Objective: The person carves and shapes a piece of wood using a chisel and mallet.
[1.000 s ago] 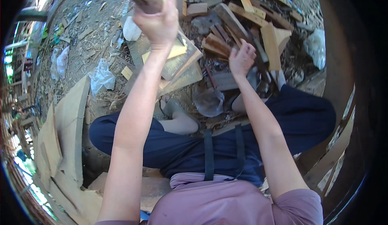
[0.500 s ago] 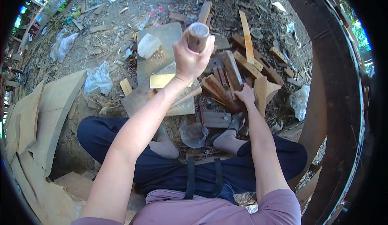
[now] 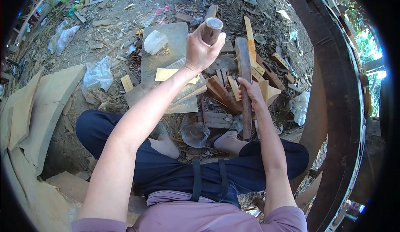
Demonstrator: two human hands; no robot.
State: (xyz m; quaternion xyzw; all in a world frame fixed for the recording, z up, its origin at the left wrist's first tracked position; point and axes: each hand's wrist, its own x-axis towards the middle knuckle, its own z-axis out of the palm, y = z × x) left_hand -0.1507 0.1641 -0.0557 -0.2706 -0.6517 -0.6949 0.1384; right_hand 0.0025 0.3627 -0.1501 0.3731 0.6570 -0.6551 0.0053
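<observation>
My left hand [image 3: 201, 52] grips a short, dark wooden cylinder [image 3: 211, 36] with a pale round top, held upright above the stacked boards [image 3: 177, 100]. To its right, my right hand [image 3: 250, 91] is wrapped round a long, weathered wooden bar [image 3: 243, 52] that stands out lengthwise over a heap of wood offcuts [image 3: 219, 91]. A pale yellow piece [image 3: 164, 75] lies on the boards just below my left hand, partly behind my forearm. A wide grey board [image 3: 152, 65] lies beyond, with a white translucent lump [image 3: 155, 42] and shavings on it.
Large curved plywood pieces [image 3: 52, 96] lean at my left. A big dark curved timber [image 3: 341, 102] arches along my right side. Plastic bags [image 3: 98, 71] and scraps lie on the dirt. My feet [image 3: 229, 142] are among clear plastic [image 3: 193, 134] and short planks [image 3: 216, 119].
My left hand moved right with the cylinder from the upper left, then slightly farther up. My right hand took hold of the long bar and lifted it out of the heap.
</observation>
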